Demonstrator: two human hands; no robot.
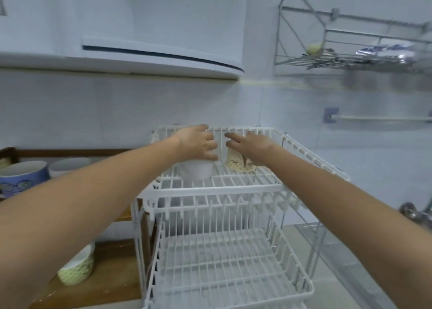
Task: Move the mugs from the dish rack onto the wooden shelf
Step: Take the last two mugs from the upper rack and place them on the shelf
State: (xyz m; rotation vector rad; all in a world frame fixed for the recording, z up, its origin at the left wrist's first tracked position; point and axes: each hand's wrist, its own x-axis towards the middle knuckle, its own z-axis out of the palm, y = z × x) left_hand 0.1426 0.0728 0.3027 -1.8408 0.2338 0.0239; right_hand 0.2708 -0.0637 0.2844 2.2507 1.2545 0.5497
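A white two-tier wire dish rack [219, 188] fills the middle of the head view. On its top tier stand a plain white mug [198, 169] and a cream patterned mug [237, 162]. My left hand [198, 142] wraps over the top of the white mug. My right hand [251, 145] lies over the patterned mug with its fingers spread around it. The wooden shelf [112, 262] stands to the left of the rack. On its upper level sit a blue mug [23, 175] and a white mug [67, 164]. A green patterned mug [77, 267] rests on its lower level.
A white cabinet [140, 58] hangs above the shelf. A metal wire wall rack [350, 56] with items hangs at the upper right. A towel rail [374, 118] runs along the tiled wall. A tap [413, 212] and a clear plastic tray [313, 233] are right of the rack.
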